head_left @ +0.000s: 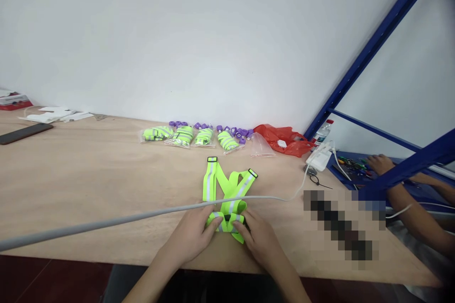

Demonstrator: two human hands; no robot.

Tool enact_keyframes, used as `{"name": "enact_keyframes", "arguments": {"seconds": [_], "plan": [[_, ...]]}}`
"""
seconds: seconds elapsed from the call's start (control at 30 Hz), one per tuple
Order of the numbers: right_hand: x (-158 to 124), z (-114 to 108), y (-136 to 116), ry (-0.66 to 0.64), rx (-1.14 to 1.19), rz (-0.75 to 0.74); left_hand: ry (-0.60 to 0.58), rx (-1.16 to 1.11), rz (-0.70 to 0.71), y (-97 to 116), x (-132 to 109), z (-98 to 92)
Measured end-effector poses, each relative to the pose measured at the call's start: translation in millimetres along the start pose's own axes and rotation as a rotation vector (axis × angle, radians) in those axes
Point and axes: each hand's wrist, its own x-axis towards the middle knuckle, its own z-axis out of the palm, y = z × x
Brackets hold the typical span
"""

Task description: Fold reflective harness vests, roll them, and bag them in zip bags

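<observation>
A neon-green reflective strap vest [227,187] with grey stripes lies on the wooden table [88,184], its two long straps crossing and pointing away from me. My left hand [195,233] pinches the folded near end from the left. My right hand [256,236] grips the same folded end from the right. A grey cable [117,220] runs across the table just over my left hand.
Several bagged green vests [185,136] with purple pieces [234,130] line the wall, beside an empty clear bag [261,147] and a red plastic bag [284,138]. A phone [24,132] and papers lie far left. Another person's arms [408,199] work at the right by a blue frame [369,52].
</observation>
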Motion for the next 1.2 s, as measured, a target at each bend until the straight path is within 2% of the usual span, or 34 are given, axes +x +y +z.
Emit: {"name": "enact_keyframes", "arguments": {"seconds": [0.17, 0.3, 0.43, 0.57, 0.63, 0.73, 0.83, 1.0, 1.2], "plan": [[4, 1, -1, -0.080, -0.055, 0.137, 0.020, -0.015, -0.045, -4, 5, 3.4], [6, 8, 2, -0.038, -0.013, 0.148, 0.042, -0.077, -0.078, -7, 11, 5.5], [9, 12, 5, 0.044, -0.088, 0.060, 0.080, 0.017, -0.090, -9, 15, 11.2], [16, 8, 6, 0.117, -0.331, -0.021, 0.181, 0.162, -0.053, -19, 19, 22.9], [23, 7, 9, 0.131, -0.430, -0.076, 0.192, 0.222, -0.064, -26, 21, 28.6], [33, 8, 15, 0.063, -0.433, -0.141, 0.164, 0.260, -0.072, -33, 23, 33.9], [37, 9, 17, -0.044, -0.349, -0.138, 0.197, 0.234, -0.029, -33, 23, 35.4], [26, 1, 9, -0.154, -0.229, -0.099, 0.213, 0.140, 0.027, -24, 24, 34.8], [17, -7, 4, -0.315, -0.208, -0.061, 0.156, 0.266, 0.046, -25, 16, 35.4]]}}
